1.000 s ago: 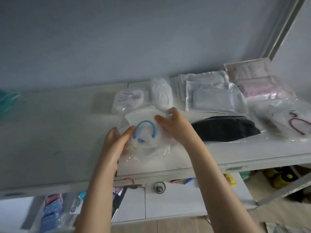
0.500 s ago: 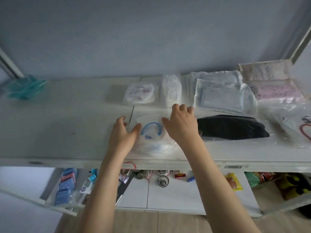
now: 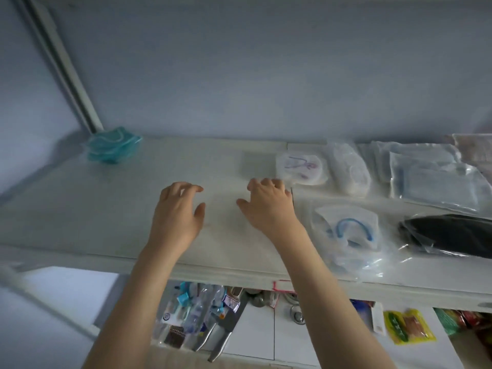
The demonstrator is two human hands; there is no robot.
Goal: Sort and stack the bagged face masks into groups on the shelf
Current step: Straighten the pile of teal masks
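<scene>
The left hand's fingers [image 3: 191, 188] are loosely curled and a little apart, thumb out toward 3 o'clock, and they pinch nothing. The right hand's fingers [image 3: 262, 182] are bent the same way, thumb out toward 9 o'clock, also gripping nothing. Whether any fingertip touches the surface cannot be told. The left hand [image 3: 177, 214] and right hand [image 3: 269, 206] sit palm-down, side by side, with a bare patch of the white shelf [image 3: 80, 209] between them. At 1 o'clock from the right hand, just beside its fingertips, lies a bagged white mask with purple loops [image 3: 300, 167], and a folded white mask in a bag [image 3: 348, 169] lies just past it toward 3 o'clock. At 4 o'clock from the right hand, near the shelf's front edge, lies a clear bag holding a white mask with a blue loop [image 3: 348, 233]. A bagged black mask [image 3: 450, 235] lies at 3 o'clock from that one. Behind the black mask, at 12 o'clock, is a stack of pale blue masks in bags [image 3: 431, 177]. Well apart, at 10 o'clock from the left hand in the shelf's back corner, sits a bunch of teal masks [image 3: 113, 145]. Below the shelf's front edge, a lower shelf [image 3: 255, 331] holds small packets, among them a yellow packet [image 3: 408, 330].
</scene>
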